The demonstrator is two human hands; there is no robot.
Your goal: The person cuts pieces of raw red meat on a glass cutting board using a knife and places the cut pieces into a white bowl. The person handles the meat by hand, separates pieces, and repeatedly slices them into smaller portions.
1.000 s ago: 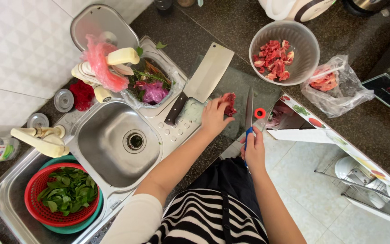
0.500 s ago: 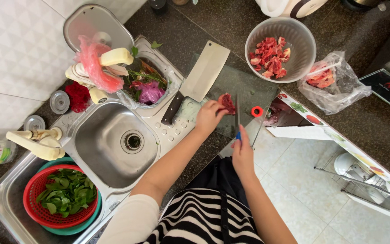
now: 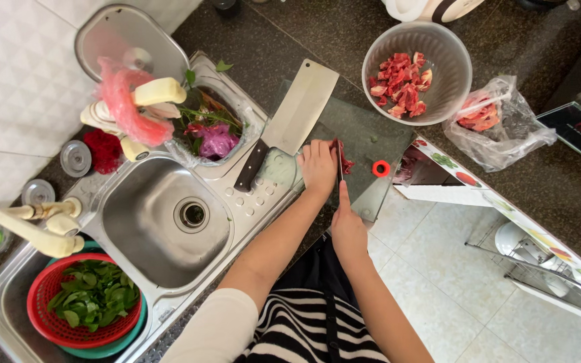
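Note:
My left hand [image 3: 317,165] presses down on a piece of raw red meat [image 3: 346,163] on a glass cutting board [image 3: 371,131]. My right hand [image 3: 347,228] grips the handle of a narrow knife [image 3: 339,158]. Its blade stands edge-on against the meat, right beside my left fingers. A large cleaver [image 3: 297,111] with a dark handle lies on the board's left side, just left of my left hand. A bowl [image 3: 453,64] holding cut meat cubes sits beyond the board at the upper right.
A plastic bag with meat [image 3: 495,121] lies right of the bowl. A small red ring [image 3: 380,168] sits on the board. Left are a steel sink [image 3: 166,215], a faucet [image 3: 31,228], a red colander of greens [image 3: 42,316] and a scrap bin [image 3: 213,134].
My right hand has brought the knife leftward from beside the red ring onto the meat, blade now edge-on. My left hand stays on the meat.

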